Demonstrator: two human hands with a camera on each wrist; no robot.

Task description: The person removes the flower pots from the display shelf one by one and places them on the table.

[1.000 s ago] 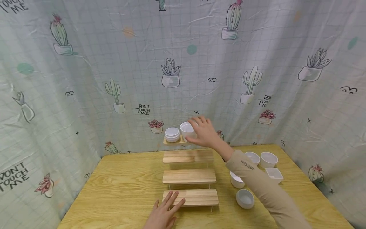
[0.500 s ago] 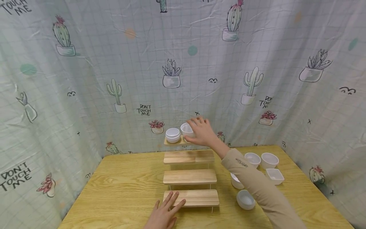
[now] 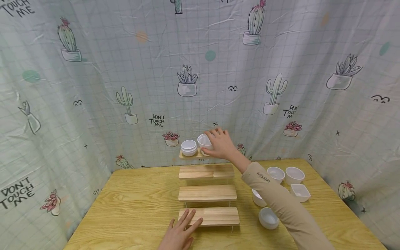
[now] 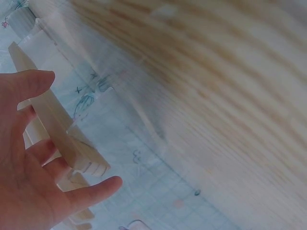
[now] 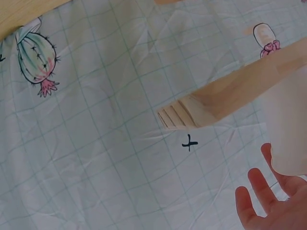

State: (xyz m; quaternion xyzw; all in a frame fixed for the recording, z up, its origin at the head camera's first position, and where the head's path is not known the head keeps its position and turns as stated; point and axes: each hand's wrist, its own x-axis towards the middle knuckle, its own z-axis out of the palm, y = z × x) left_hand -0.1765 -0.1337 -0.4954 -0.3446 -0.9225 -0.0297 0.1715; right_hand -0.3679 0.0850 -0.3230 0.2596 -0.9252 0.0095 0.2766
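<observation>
A four-tier wooden step shelf (image 3: 207, 192) stands mid-table. On its top tier sit a low white bowl (image 3: 189, 147) and, beside it, a white cup (image 3: 203, 141). My right hand (image 3: 218, 144) wraps round that cup, thumb in front and fingers over the far side. In the right wrist view the cup (image 5: 288, 134) stands by the top tier's end (image 5: 211, 108), with fingertips (image 5: 256, 191) below it. My left hand (image 3: 180, 233) lies flat, fingers spread, on the left end of the lowest tier (image 3: 215, 216). In the left wrist view that tier's board (image 4: 57, 129) runs between the fingers (image 4: 91, 189).
Several white bowls sit on the table (image 3: 134, 205) right of the shelf: two round ones (image 3: 294, 174) at the back, a square one (image 3: 300, 191), one (image 3: 258, 198) partly behind my sleeve, and one (image 3: 268, 218) nearest. A cactus-print cloth (image 3: 187, 80) hangs behind and to both sides.
The right hand has stayed round the cup at the top tier, shifting only slightly; its forearm has rolled a little. The left hand has not moved.
</observation>
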